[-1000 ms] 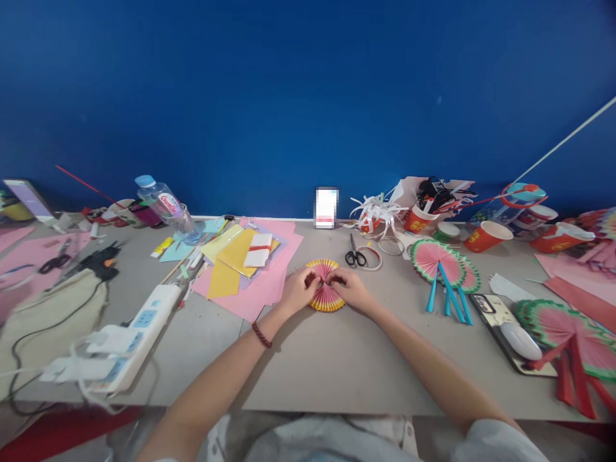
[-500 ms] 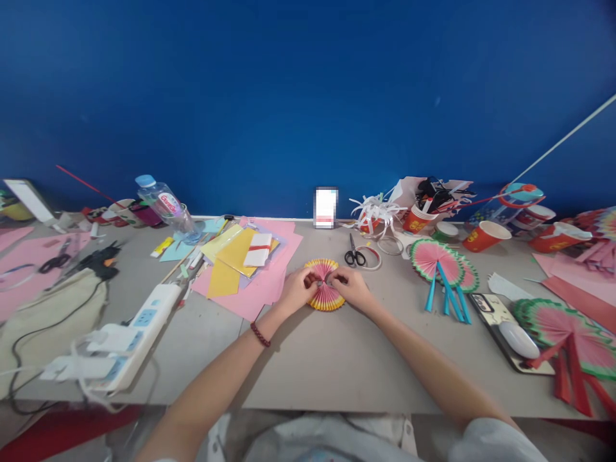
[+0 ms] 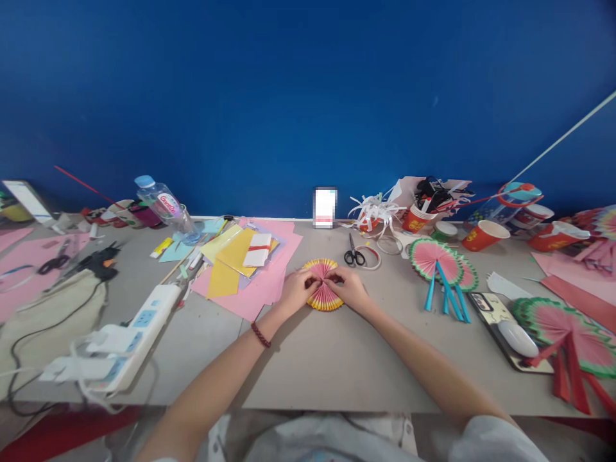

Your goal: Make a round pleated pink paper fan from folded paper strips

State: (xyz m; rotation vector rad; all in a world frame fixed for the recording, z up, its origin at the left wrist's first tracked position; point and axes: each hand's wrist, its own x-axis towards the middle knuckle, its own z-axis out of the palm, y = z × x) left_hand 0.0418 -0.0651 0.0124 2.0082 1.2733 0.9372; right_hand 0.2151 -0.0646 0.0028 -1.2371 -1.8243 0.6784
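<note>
A round pleated paper rosette (image 3: 326, 299), pink with a yellow rim, lies on the grey table in front of me. At its left side, my left hand (image 3: 299, 290) has its fingers pinched near the centre of the folds. My right hand (image 3: 350, 289) grips from the opposite side, its fingertips also meeting at the centre. Both hands hide the rosette's left and right edges, and what lies exactly under the fingertips cannot be made out. Black-handled scissors (image 3: 355, 256) and a roll of tape (image 3: 372, 258) rest just beyond my right hand.
Pink and yellow paper sheets (image 3: 224, 277) lie left, near a power strip (image 3: 139, 333) and a tilted water bottle (image 3: 166, 204). To the right are finished paper fans (image 3: 436, 262), a phone with a white mouse (image 3: 517, 338) on it, and red paper cups (image 3: 485, 236). A blue wall (image 3: 269, 115) stands behind.
My fingertips have drawn slightly closer together at the rosette's centre, and the small gap there has closed up. Everything else stays in place apart from a slight camera shift.
</note>
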